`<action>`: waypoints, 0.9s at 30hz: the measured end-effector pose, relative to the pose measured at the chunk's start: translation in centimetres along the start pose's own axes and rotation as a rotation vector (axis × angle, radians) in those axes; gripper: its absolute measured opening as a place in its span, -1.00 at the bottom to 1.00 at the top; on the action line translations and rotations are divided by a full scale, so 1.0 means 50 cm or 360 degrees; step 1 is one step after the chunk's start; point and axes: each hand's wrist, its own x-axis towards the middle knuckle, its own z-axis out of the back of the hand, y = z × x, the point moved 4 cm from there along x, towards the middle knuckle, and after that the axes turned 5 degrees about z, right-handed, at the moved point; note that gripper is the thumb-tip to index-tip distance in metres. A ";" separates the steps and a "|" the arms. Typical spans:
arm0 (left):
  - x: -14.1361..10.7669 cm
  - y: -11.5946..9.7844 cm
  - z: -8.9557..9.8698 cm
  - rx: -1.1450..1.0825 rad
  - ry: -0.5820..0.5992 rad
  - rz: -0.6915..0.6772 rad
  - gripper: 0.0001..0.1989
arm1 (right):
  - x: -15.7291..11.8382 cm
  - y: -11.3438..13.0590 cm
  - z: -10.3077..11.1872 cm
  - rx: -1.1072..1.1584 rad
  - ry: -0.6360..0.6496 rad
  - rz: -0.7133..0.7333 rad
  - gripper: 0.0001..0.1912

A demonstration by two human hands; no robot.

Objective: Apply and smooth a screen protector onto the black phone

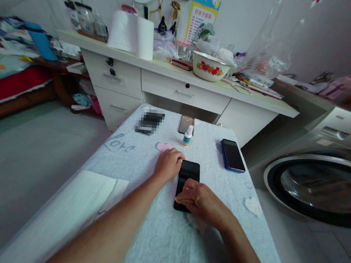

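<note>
Head cam, looking fwd/down: white desk w/ drawers (251, 123) spans upper mid of frame, w/ enamel bowl (208, 70) & white roll (131, 34) on top. Cloth-covered table (164, 239) fills lower ctr. Washing machine (308, 139) at R edge of frame. White folded sheet (70, 208) lies on the table, lower L of frame.

R hand (199, 199) and L hand (168, 163) meet at ctr, both on/at one black phone (189, 173), which lies flat on the cloth just R of & below frame ctr. Its long axis runs approx bottom-to-top of frame, i.e. away from the person, top end a touch to the R.

Key relation: phone is directly under R hand, so R is nearer; it covers the lower part, fingers bent & bunched near the lower L edge. Can't tell if they pinch anything. From L hand the phone lies to the R & down-frame; L fingers are curled, close together at its upper L corner, seemingly touching; grip or mere rest, can't tell.

Smaller stuff: purple-edged phone (233, 155) R of ctr, well apart from both hands; pixelated item (149, 122) up & L; brownish phone (186, 124) at table's far end; little white-capped bottle (188, 136) btwn that & L hand.
</note>
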 end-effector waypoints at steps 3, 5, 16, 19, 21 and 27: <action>0.000 0.002 -0.001 -0.0006 0.0008 -0.0004 -0.81 | -0.002 0.005 -0.003 0.0163 0.0115 0.0059 -0.74; 0.000 0.003 -0.001 -0.0013 0.0014 -0.0003 -0.79 | -0.003 0.003 -0.004 0.0202 0.0109 0.0051 -0.73; -0.002 0.002 -0.002 -0.0037 -0.0007 -0.0023 -0.78 | 0.011 -0.041 -0.016 0.0022 -0.0230 -0.0251 -0.83; -0.002 0.002 -0.003 -0.0027 -0.0014 -0.0027 -0.80 | 0.014 -0.055 -0.023 -0.0063 -0.0362 -0.0332 -0.82; -0.001 0.001 -0.002 -0.0022 -0.0017 -0.0028 -0.81 | 0.014 -0.060 -0.024 -0.0096 -0.0419 -0.0361 -0.82; 0.001 -0.002 -0.001 -0.0008 -0.0006 -0.0013 -0.84 | 0.014 -0.040 -0.019 -0.0048 -0.0284 -0.0221 -0.82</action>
